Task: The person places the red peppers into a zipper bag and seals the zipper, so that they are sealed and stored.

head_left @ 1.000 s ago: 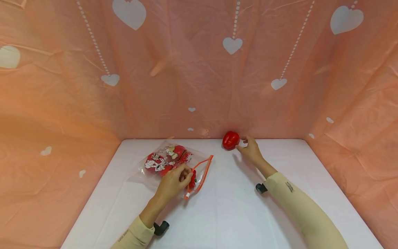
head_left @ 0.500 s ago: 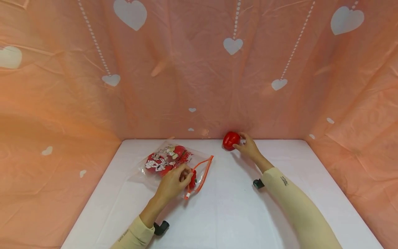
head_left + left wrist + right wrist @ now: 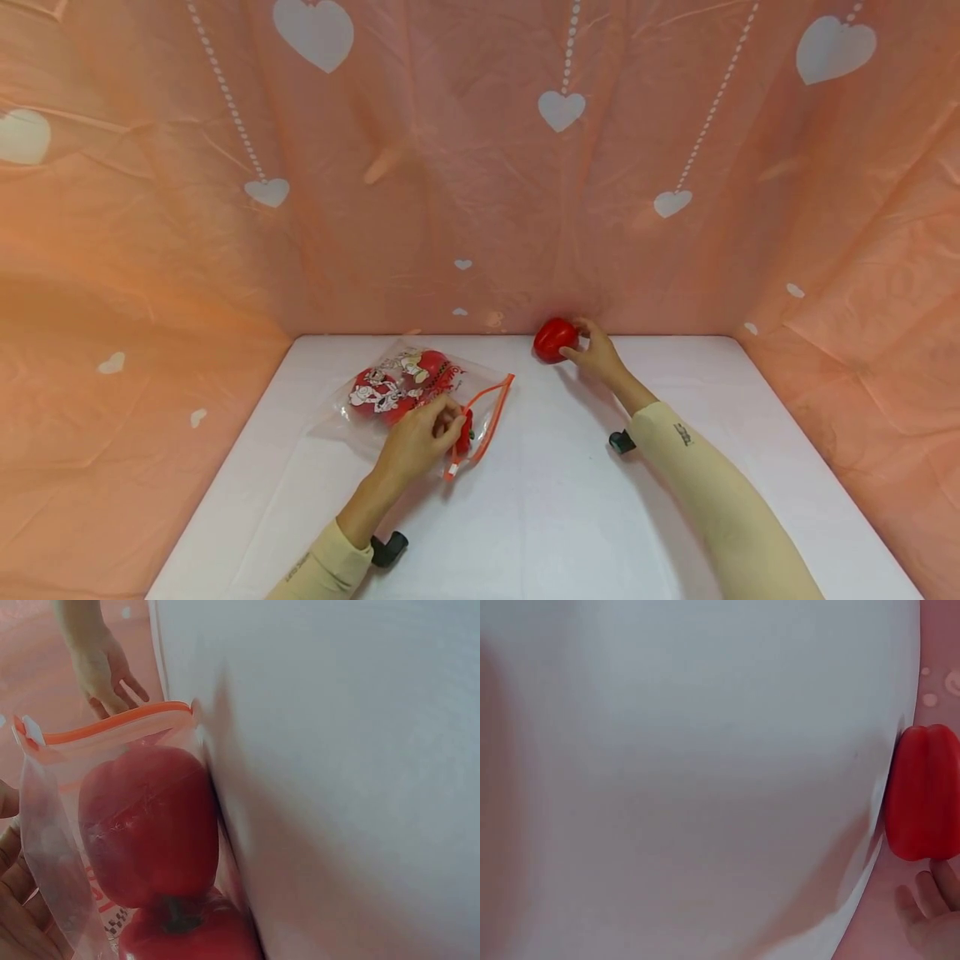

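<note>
A clear zip bag (image 3: pixel 397 392) with an orange zip strip and cartoon print lies on the white table (image 3: pixel 555 517), left of centre. Red peppers show through it. My left hand (image 3: pixel 450 421) pinches the bag's near edge by the mouth. In the left wrist view the orange strip (image 3: pixel 112 727) stands open above a red pepper (image 3: pixel 150 825) inside the bag. A loose red pepper (image 3: pixel 555 339) sits at the table's back edge against the curtain. My right hand (image 3: pixel 579 340) grips it from the right, thumb low and fingers on top. The right wrist view shows this pepper (image 3: pixel 922 791) and my fingertips (image 3: pixel 930 900) beside it.
A pink cloth with white hearts (image 3: pixel 480 167) walls the table at the back and on both sides. The white surface stretches bare from the bag toward the front edge and the right side.
My right hand has moved in from just beside the loose pepper and closed its fingers on it. The pepper shifted slightly left. My left hand and the bag have stayed put.
</note>
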The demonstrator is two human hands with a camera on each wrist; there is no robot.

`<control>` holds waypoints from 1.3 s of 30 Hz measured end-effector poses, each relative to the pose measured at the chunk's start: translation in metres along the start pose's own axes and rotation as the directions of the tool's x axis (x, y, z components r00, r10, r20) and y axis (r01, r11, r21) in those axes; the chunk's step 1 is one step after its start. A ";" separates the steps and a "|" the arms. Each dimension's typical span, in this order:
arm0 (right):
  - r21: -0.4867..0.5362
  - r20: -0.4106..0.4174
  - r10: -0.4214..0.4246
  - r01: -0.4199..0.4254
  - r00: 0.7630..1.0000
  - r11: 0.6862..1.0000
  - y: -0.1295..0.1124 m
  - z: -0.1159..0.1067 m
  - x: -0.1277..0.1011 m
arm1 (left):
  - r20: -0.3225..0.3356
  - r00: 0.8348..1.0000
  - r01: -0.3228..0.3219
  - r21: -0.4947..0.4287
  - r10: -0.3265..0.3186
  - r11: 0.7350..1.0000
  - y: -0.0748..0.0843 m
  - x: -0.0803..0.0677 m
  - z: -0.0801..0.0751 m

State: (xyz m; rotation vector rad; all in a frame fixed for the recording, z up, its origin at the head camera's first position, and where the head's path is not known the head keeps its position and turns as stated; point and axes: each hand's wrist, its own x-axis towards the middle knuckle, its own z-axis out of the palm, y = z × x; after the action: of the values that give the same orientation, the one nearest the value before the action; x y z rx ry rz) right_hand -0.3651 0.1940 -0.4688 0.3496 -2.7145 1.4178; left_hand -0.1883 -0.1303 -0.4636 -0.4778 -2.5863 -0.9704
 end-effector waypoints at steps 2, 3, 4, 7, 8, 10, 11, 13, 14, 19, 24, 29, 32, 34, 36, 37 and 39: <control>-0.008 -0.003 -0.006 0.006 1.000 1.000 0.000 0.000 0.000 | -0.003 1.000 -0.003 0.006 0.003 1.000 0.000 0.000 0.000; -0.012 -0.003 -0.001 0.001 1.000 1.000 0.000 0.001 0.000 | -0.003 1.000 -0.005 0.009 0.005 1.000 0.000 0.000 0.000; -0.016 -0.003 0.000 0.000 1.000 1.000 0.001 0.001 0.000 | -0.003 1.000 -0.005 0.010 0.005 1.000 0.000 0.000 0.000; -0.027 -0.006 0.002 -0.002 1.000 1.000 0.001 0.001 0.001 | 0.000 1.000 -0.003 0.007 0.003 1.000 0.000 0.000 0.000; -0.027 -0.007 -0.001 0.001 1.000 1.000 0.001 0.001 0.001 | 0.000 1.000 -0.002 0.005 0.002 1.000 0.000 0.000 0.000; -0.032 -0.006 -0.001 0.000 1.000 0.999 0.001 0.001 0.001 | 0.000 1.000 -0.001 0.003 0.001 1.000 0.000 0.000 0.000; -0.032 -0.005 0.005 -0.006 1.000 0.999 0.001 0.000 0.001 | 0.000 1.000 -0.002 0.003 0.002 1.000 0.000 0.000 0.000; -0.034 0.000 0.014 -0.014 1.000 0.999 0.000 0.000 0.001 | -0.002 1.000 -0.003 0.003 0.003 1.000 0.000 0.000 0.000; -0.037 0.007 0.024 -0.024 1.000 0.999 0.000 0.000 0.001 | -0.001 1.000 -0.004 0.003 0.004 1.000 0.000 0.000 0.000; -0.050 0.038 0.067 -0.065 0.997 0.997 -0.001 -0.001 0.001 | 0.000 1.000 -0.002 0.008 0.002 1.000 0.000 -0.001 0.000; -0.086 0.042 0.069 -0.065 0.997 0.994 -0.002 -0.002 0.000 | 0.005 1.000 0.005 0.004 -0.006 1.000 0.000 0.000 0.000; -0.111 0.034 0.063 -0.059 0.997 0.992 -0.001 -0.004 -0.001 | 0.012 1.000 0.018 -0.004 -0.018 1.000 0.001 0.000 0.000; -0.107 0.040 0.068 -0.064 0.997 0.992 -0.002 -0.004 -0.002 | 0.011 1.000 0.019 -0.004 -0.019 1.000 0.001 0.000 0.000; -0.106 0.051 0.082 -0.076 0.995 0.991 -0.002 -0.004 -0.004 | 0.007 1.000 0.014 -0.003 -0.014 1.000 0.000 0.000 -0.001; -0.097 0.067 0.107 -0.101 0.992 0.990 -0.003 -0.004 -0.006 | 0.003 1.000 0.007 -0.001 -0.007 1.000 0.000 0.000 -0.001; -0.094 0.074 0.123 -0.116 0.990 0.989 -0.003 -0.004 -0.007 | 0.001 1.000 0.004 -0.001 -0.004 1.000 0.000 0.000 -0.001; -0.094 0.094 0.135 -0.126 0.986 0.988 -0.003 -0.004 -0.009 | 0.001 1.000 0.000 -0.002 0.000 1.000 -0.001 0.000 -0.001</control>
State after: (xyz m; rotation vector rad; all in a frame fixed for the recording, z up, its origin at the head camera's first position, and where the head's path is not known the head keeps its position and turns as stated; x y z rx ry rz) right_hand -0.3556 0.1971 -0.4652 0.2479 -2.9192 1.3398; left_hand -0.1883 -0.1313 -0.4632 -0.4797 -2.5867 -0.9725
